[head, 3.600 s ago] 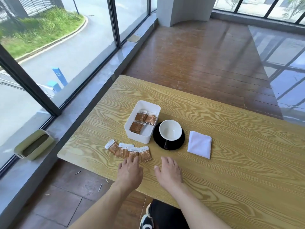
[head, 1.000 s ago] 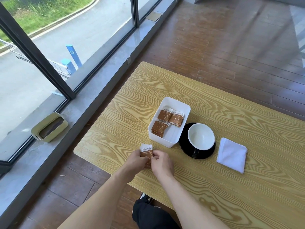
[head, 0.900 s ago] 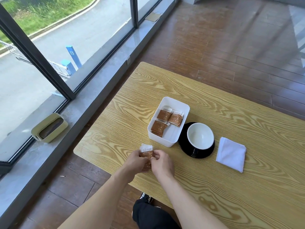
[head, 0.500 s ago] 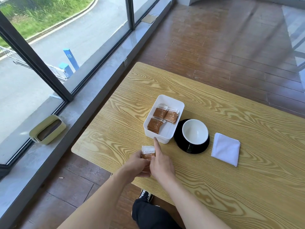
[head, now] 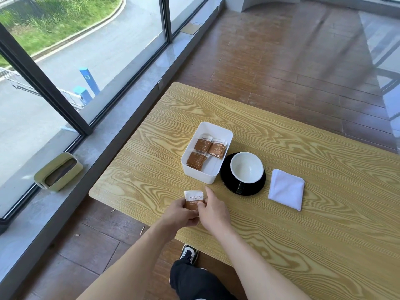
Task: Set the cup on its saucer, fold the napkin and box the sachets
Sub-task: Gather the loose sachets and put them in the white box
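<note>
A small stack of brown-and-white sachets (head: 193,199) is pinched between my left hand (head: 178,213) and my right hand (head: 213,210), just above the table near its front edge. My right forefinger sticks out towards the white box (head: 225,132), which stands a short way beyond and holds several more sachets (head: 206,151). To the right of the box a white cup (head: 246,167) sits on its black saucer (head: 227,180). A folded white napkin (head: 286,192) lies flat to the right of the saucer.
The wooden table (head: 303,234) ends just left of my hands, beside a grey window sill carrying a pale green container (head: 58,171). Wood floor lies beyond the table. My leg and shoe (head: 190,254) show below the front edge.
The loose sachets that lay spread on the table have been gathered into one stack held by both hands. Over the last second the stack stays put; my right forefinger has lifted off it.
</note>
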